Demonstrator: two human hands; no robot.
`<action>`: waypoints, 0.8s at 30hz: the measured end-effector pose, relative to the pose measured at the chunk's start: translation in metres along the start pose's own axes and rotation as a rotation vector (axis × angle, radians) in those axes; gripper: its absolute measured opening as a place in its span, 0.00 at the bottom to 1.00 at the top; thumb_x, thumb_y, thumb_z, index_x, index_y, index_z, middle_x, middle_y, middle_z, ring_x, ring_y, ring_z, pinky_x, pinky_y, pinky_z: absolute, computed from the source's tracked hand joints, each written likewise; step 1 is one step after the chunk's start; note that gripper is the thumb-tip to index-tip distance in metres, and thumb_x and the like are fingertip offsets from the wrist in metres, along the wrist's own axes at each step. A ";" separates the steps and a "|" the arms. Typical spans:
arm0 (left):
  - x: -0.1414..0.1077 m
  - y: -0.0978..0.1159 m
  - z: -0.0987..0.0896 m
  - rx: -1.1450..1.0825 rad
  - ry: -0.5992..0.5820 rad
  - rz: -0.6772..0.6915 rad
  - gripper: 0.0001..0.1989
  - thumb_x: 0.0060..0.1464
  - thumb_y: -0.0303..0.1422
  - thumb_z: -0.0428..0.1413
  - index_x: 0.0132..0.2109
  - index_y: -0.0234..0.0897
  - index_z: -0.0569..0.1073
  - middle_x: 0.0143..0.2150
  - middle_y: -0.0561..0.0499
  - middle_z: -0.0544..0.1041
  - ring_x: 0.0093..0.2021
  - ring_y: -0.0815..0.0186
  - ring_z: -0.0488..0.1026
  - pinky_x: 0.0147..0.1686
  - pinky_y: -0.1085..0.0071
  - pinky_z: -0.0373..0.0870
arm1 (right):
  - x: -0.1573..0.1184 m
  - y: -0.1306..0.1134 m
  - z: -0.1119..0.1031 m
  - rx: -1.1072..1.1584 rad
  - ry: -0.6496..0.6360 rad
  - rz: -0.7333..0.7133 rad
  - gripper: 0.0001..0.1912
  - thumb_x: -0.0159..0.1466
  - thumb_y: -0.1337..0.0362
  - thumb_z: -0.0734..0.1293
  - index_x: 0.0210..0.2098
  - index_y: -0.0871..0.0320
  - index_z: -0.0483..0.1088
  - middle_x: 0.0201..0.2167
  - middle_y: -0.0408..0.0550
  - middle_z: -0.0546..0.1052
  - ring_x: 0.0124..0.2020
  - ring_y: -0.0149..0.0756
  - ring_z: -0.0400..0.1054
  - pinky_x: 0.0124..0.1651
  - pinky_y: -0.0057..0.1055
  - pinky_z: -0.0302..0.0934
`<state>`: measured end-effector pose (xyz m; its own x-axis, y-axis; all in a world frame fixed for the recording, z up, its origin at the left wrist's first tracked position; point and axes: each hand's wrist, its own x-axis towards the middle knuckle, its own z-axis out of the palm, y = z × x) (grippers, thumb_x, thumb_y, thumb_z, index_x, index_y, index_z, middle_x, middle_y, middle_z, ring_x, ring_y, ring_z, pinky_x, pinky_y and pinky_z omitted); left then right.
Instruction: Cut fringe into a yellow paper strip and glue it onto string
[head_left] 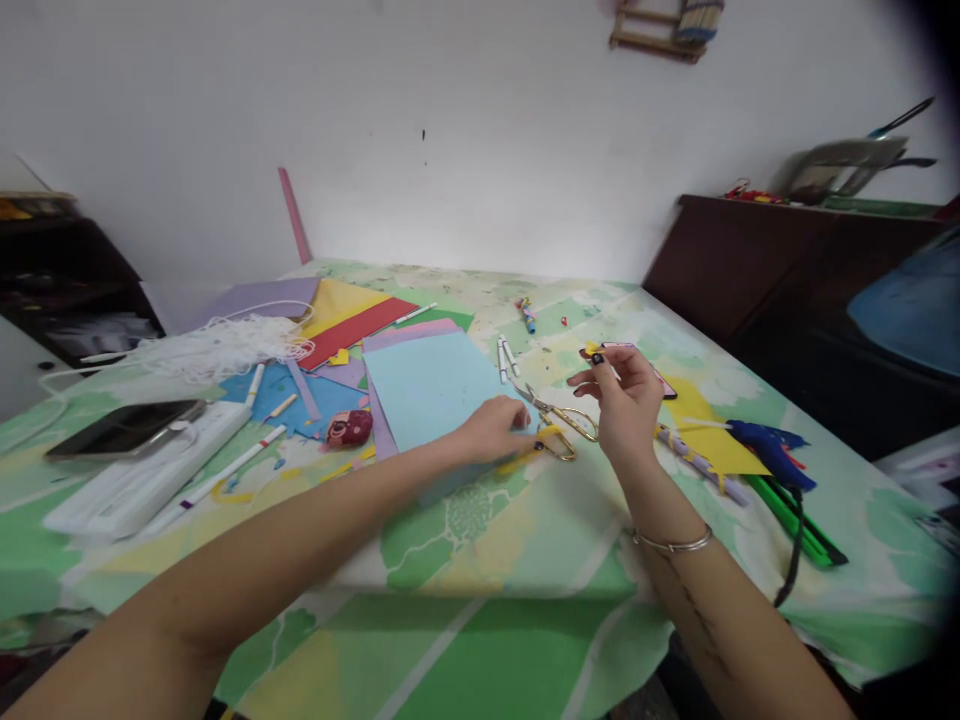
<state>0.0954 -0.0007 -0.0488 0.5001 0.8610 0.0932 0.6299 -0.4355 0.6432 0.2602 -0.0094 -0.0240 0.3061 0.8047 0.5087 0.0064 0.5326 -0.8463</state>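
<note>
My right hand (pixel 628 400) is raised above the table, right of the scissors, with its thumb and finger pinched on a small yellow piece (pixel 592 349). Low over the lower right corner of the light blue paper (pixel 427 385) is my left hand (pixel 501 428), its fingers curled near a yellow strip (pixel 551 433); motion blur hides whether they grip it. Gold-handled scissors (pixel 577 422) lie partly open between the two hands. Just beyond them are two white markers (pixel 502 360).
At the right are a blue glue gun (pixel 772 450), yellow paper (pixel 705 420) and a green cutter (pixel 795 520). Coloured sheets, tangled white cord (pixel 210 345), a phone (pixel 124 428), a white case (pixel 142 480) and a dark red object (pixel 349 428) occupy the left.
</note>
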 end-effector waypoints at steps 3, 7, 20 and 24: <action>0.009 0.008 0.007 0.078 -0.091 -0.041 0.11 0.51 0.36 0.58 0.37 0.32 0.72 0.39 0.47 0.74 0.42 0.61 0.71 0.43 0.60 0.68 | 0.006 0.002 -0.006 0.031 0.045 0.007 0.10 0.58 0.59 0.66 0.34 0.57 0.63 0.36 0.45 0.72 0.22 0.25 0.70 0.22 0.22 0.62; 0.014 0.015 0.009 0.130 -0.230 -0.115 0.12 0.57 0.36 0.53 0.44 0.32 0.71 0.43 0.47 0.73 0.42 0.63 0.72 0.42 0.60 0.70 | 0.016 0.002 -0.016 0.101 0.130 0.005 0.10 0.57 0.59 0.66 0.34 0.56 0.62 0.37 0.45 0.73 0.22 0.24 0.69 0.21 0.21 0.60; 0.009 -0.015 -0.049 0.195 -0.435 -0.168 0.13 0.58 0.35 0.53 0.46 0.32 0.70 0.44 0.46 0.73 0.39 0.65 0.73 0.37 0.64 0.73 | 0.060 0.014 -0.057 0.039 0.383 0.044 0.11 0.53 0.60 0.69 0.30 0.58 0.63 0.30 0.43 0.74 0.19 0.25 0.69 0.17 0.20 0.60; 0.005 -0.036 -0.058 0.243 -0.215 -0.136 0.12 0.58 0.36 0.53 0.45 0.32 0.70 0.44 0.46 0.73 0.41 0.63 0.72 0.40 0.61 0.71 | 0.112 0.012 -0.087 -0.117 0.424 0.029 0.08 0.56 0.63 0.69 0.29 0.59 0.66 0.28 0.43 0.73 0.18 0.25 0.68 0.18 0.21 0.61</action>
<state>0.0412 0.0345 -0.0271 0.4995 0.8515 -0.1596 0.8093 -0.3928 0.4368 0.3778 0.0647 0.0090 0.6716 0.6268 0.3950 0.0925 0.4580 -0.8841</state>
